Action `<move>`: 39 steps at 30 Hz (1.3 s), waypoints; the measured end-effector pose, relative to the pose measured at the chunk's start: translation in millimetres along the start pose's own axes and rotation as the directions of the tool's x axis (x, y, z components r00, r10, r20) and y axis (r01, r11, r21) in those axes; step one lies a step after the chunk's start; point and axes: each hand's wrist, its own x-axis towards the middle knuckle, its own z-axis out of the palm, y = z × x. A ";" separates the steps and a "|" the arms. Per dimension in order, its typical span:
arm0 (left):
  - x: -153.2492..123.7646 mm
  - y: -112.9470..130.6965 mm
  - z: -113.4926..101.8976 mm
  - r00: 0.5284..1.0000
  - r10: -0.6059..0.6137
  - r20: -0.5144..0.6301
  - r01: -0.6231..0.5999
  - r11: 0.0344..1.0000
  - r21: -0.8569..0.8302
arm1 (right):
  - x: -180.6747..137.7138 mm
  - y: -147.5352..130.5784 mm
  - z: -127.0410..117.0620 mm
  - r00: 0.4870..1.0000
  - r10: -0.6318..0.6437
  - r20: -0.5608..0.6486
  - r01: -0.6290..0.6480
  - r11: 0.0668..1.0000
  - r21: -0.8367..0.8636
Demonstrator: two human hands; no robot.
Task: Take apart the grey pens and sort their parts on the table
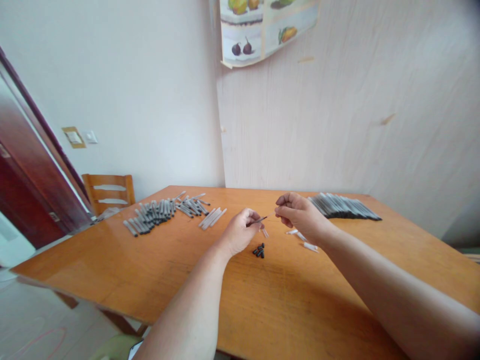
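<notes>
Both my hands hover over the middle of the wooden table (112, 270). My left hand (240, 231) is closed, pinching one end of a thin dark refill rod (259, 220). My right hand (300, 212) is closed too, pinching the rod's other, paler end. Just below the hands lies a small cluster of black caps (259, 250). A few short white tube pieces (305, 240) lie under my right wrist.
A loose heap of grey pen barrels (161, 211) lies at the far left, with a few pale ones (212, 217) beside it. A neat row of dark pens (343, 206) sits at the far right by the wall. A wooden chair (108, 192) stands behind the table.
</notes>
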 end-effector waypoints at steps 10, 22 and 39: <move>-5.9 22.0 -3.1 0.991 -0.120 0.057 0.126 0.986 -0.112 | -0.8 -2.6 -0.4 1.000 0.026 -0.005 -0.027 0.993 -0.112; -1.4 12.2 -9.6 0.989 -0.145 -0.012 0.135 0.944 -0.300 | 6.2 8.4 -11.9 1.000 0.019 0.022 -0.014 0.973 -0.231; -7.0 22.7 -5.1 0.979 -0.165 0.120 0.199 0.910 -0.364 | -7.3 6.1 7.4 0.954 -0.244 0.172 0.294 0.867 -0.403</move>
